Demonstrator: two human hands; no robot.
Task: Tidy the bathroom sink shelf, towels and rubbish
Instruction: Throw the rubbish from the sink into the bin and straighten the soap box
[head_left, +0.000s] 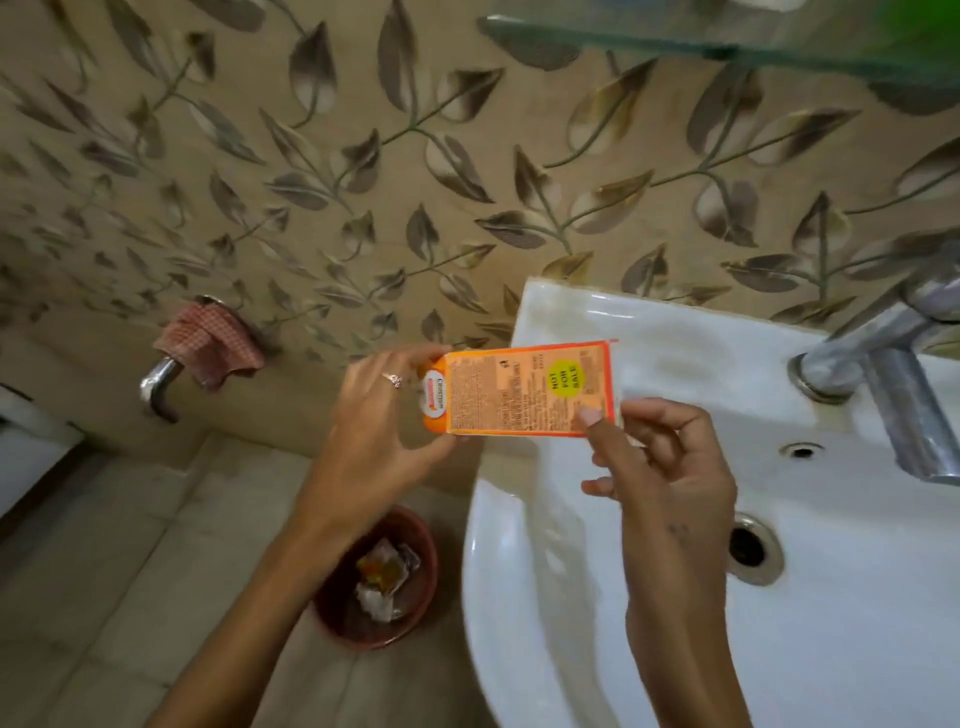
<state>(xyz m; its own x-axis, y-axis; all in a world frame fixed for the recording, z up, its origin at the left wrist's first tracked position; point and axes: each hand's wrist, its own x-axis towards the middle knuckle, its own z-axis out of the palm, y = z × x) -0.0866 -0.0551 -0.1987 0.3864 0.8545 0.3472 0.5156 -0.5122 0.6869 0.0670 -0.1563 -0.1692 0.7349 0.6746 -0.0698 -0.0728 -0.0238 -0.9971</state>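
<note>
An orange tube (519, 387) with small print and a yellow round sticker is held level between both hands, over the sink's left rim. My left hand (382, 415) grips its capped end. My right hand (662, 462) pinches its flat crimped end between thumb and fingers. Below, on the floor, stands a dark red bin (332, 613) with crumpled wrappers (387, 577) inside. A red checked cloth (208, 343) hangs on a metal holder on the wall at the left. A glass shelf (727, 44) runs along the top right, its contents blurred.
The white sink (649, 597) fills the lower right, with a chrome tap (893, 384) at its back and a drain (750, 548). Leaf-patterned tiles cover the wall. A white fixture edge (31, 441) shows at the far left over a tiled floor.
</note>
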